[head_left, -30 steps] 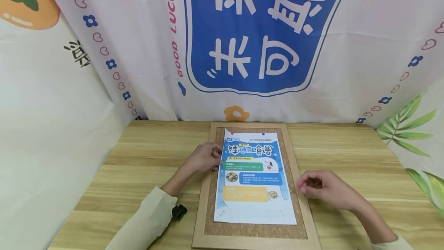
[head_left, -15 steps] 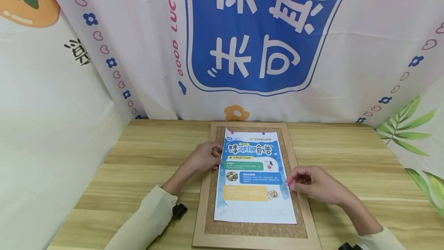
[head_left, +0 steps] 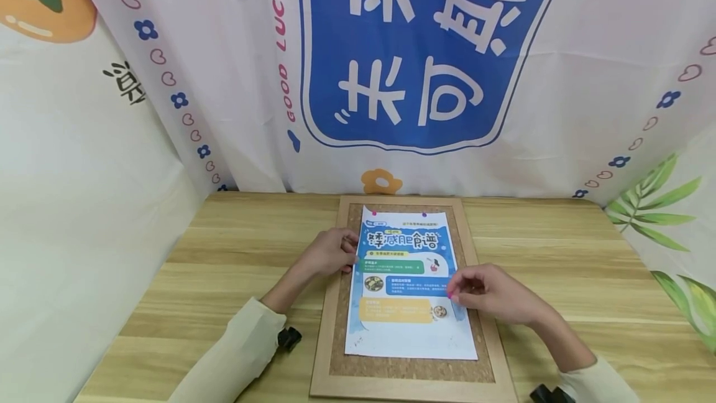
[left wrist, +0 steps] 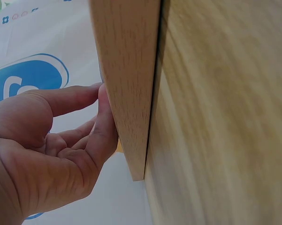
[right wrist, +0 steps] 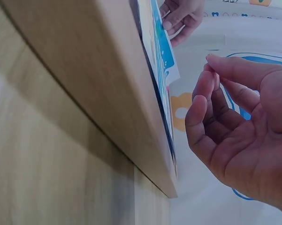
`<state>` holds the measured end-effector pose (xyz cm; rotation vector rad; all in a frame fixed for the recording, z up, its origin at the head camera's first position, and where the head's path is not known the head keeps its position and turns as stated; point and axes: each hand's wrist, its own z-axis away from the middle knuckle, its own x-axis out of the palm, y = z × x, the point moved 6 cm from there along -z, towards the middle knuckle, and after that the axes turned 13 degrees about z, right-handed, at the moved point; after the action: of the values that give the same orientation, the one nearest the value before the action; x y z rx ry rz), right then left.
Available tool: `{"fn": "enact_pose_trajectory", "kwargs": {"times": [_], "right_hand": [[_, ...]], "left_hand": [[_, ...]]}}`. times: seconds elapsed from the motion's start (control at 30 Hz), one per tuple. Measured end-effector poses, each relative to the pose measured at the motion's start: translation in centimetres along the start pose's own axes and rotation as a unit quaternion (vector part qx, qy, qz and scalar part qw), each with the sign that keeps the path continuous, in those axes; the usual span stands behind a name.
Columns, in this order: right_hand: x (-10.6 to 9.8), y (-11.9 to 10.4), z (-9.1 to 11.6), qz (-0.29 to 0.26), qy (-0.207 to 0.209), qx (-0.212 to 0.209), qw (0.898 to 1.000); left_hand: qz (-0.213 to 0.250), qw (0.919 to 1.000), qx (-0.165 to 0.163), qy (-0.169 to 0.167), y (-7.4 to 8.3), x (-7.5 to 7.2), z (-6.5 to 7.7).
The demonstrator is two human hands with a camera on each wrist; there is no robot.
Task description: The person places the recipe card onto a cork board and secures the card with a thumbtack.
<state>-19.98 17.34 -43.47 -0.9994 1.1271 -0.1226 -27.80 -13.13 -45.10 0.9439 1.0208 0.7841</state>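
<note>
A printed poster (head_left: pixel 411 341) with blue, green and yellow panels lies on a wood-framed cork board (head_left: pixel 358 369). A pink push pin (head_left: pixel 374 213) and a purple push pin (head_left: pixel 424 214) stand in its top edge. My right hand (head_left: pixel 500 294) pinches another pink push pin (head_left: pixel 450 295) between thumb and forefinger, above the poster's right side. In the right wrist view, this right hand (right wrist: pixel 244 112) is raised off the poster. My left hand (head_left: pixel 331 252) rests at the poster's left edge; in the left wrist view, the left hand (left wrist: pixel 61 140) lies against the board's frame, fingers loosely bent.
The board lies on a wood-grain table (head_left: pixel 224 266). A printed cloth backdrop (head_left: pixel 246 79) hangs close behind the table's far edge and along the sides. A black wrist device (head_left: pixel 289 339) sits by the left cuff.
My right hand has moved left from beside the board to over the poster's right side, carrying the pink push pin. My left hand has stayed in place.
</note>
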Motion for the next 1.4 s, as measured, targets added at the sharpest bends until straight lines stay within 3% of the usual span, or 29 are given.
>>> {"fn": "enact_pose_trajectory", "kwargs": {"times": [0.53,0.9,1.4], "right_hand": [[1.6,-2.1,-1.7,0.011,-0.019,-0.028,0.999],[2.0,-3.0,-2.0,0.011,-0.027,-0.022,0.999],[4.3,-4.8,-2.9,-0.005,-0.052,-0.043,0.998]], "left_hand": [[0.004,1.0,-0.002,0.0,-0.1,-0.1,0.2],[0.006,1.0,-0.005,0.0,-0.1,-0.2,0.2],[0.002,1.0,0.002,-0.003,-0.1,-0.1,0.1]]}}
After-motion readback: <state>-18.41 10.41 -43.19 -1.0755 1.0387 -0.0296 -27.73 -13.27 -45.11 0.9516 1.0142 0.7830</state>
